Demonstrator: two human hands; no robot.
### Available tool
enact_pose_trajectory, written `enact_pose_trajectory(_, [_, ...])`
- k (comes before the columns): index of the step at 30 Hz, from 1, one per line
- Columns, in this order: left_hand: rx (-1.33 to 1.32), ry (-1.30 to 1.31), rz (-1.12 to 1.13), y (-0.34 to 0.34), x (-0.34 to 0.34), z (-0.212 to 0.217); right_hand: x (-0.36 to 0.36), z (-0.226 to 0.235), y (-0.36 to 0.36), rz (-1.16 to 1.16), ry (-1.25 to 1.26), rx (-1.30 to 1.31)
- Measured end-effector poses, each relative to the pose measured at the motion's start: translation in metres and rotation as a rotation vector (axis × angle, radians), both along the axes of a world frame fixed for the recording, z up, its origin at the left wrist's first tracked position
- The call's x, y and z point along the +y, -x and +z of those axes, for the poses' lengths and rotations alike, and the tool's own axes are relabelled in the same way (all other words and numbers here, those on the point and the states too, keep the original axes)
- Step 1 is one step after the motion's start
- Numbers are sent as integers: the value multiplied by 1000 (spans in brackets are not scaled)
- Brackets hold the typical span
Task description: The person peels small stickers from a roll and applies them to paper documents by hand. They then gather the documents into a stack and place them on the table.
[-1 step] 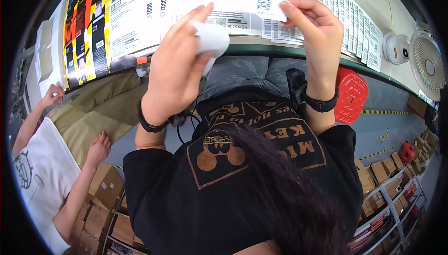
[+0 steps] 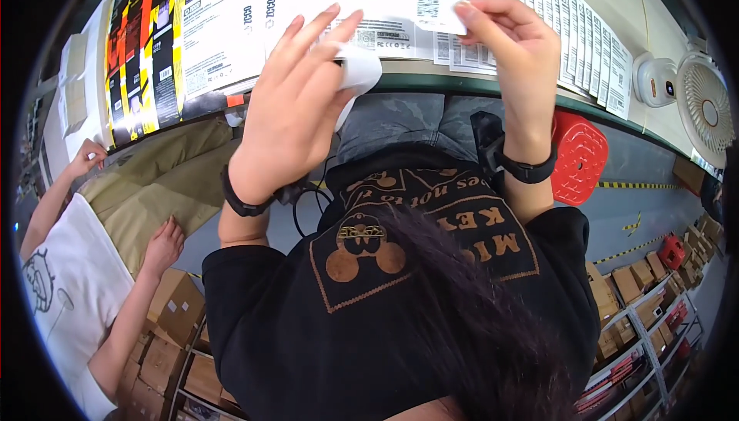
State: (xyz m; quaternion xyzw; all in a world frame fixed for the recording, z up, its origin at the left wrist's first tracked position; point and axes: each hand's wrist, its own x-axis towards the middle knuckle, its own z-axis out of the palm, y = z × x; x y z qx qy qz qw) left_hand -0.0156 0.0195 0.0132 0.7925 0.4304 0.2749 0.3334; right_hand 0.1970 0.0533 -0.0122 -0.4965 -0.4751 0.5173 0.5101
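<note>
Pinching a small white label (image 2: 449,19) between thumb and fingertips, the right hand (image 2: 509,44) holds it just above the rows of printed sheets (image 2: 585,44) on the counter (image 2: 477,86). The left hand (image 2: 296,109), fingers spread, cups a white roll (image 2: 360,71) at the counter's near edge. Another person's hand (image 2: 163,245) rests on tan fabric to the left.

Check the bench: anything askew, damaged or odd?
Nothing stands out. Label sheets lie fanned in an overlapping row along the bench. The left hand holds a white roll; the right hand pinches a label.
</note>
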Motion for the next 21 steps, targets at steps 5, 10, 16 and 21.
enact_pose_trajectory(5, [536,-288,-147,10,12,-16,15,-25,18,55,99,15])
enact_pose_trajectory(10, [577,-273,-162,13,14,-21,23,-41,27,62,137,-51])
enact_pose_trajectory(16, [594,-347,-101,6,21,-18,20,-46,29,36,58,-73])
enact_pose_trajectory(21, [654,-435,-58,-7,17,-25,17,-50,30,-21,-28,14])
